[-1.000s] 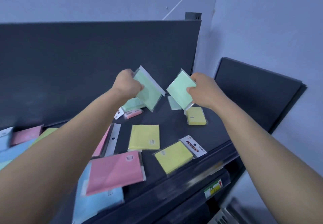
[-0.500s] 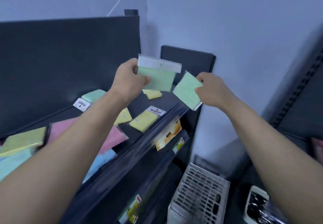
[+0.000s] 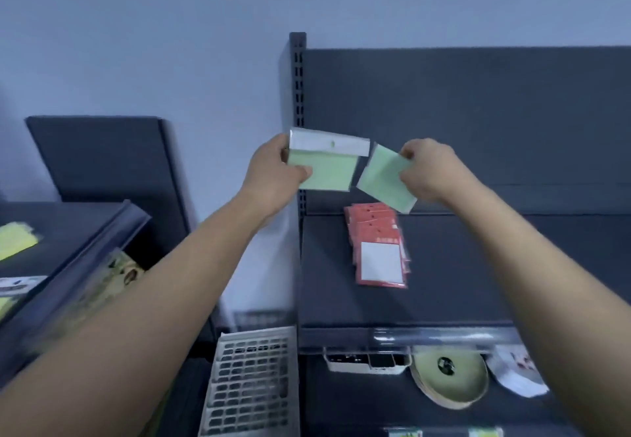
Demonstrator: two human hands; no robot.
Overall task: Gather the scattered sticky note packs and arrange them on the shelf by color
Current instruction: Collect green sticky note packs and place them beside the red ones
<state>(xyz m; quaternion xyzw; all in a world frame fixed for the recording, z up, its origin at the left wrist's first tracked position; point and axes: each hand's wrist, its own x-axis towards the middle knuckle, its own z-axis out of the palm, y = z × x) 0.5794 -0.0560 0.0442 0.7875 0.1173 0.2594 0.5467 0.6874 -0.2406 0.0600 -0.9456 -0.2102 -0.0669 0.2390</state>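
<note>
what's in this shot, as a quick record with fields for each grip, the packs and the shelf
left grip: holds a green sticky note pack with a white header strip, in the air
right grip: pinches a second green pack, tilted, in the air
shelf: dark; a stack of red packs lies near its left end
green packs on shelf: none visible
lower left: white slatted basket

On the dark shelf [image 3: 478, 286], near its left end, an overlapping row of red-backed packs [image 3: 379, 252], front one white-faced, lying flat
</note>
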